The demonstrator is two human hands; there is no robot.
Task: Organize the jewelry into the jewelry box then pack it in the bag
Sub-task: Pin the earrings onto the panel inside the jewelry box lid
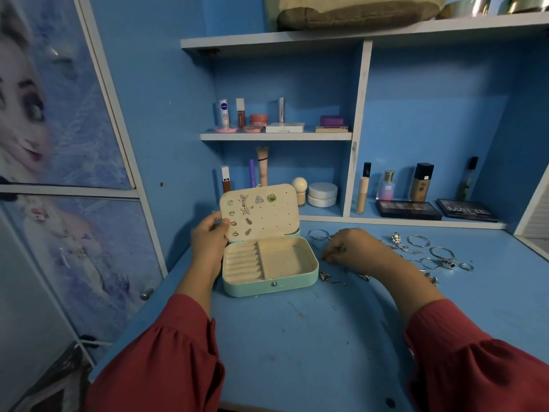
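A mint-green jewelry box (pixel 269 288) stands open on the blue desk (pixel 297 352), its cream tray bare. Several earrings (pixel 246 209) are pinned in its upright cream lid (pixel 267 215). My left hand (pixel 209 236) grips the lid's left edge, thumb on the front. To the right of the box, my right hand (pixel 353 246) hovers low over the desk with its fingertips pinching a small earring (pixel 325 258). Loose earrings (pixel 325 276), rings (pixel 466 266) and bangles (pixel 419 240) lie scattered on the desk to the right. A beige bag (pixel 356 10) lies on the top shelf.
Cosmetics fill the shelves behind the box: tubes and jars (pixel 255 117) on the middle shelf, bottles (pixel 421 182) and eyeshadow palettes (pixel 408 209) at desk level. A wardrobe door (pixel 59 144) with a printed picture stands to the left. The desk's front edge is near my sleeves.
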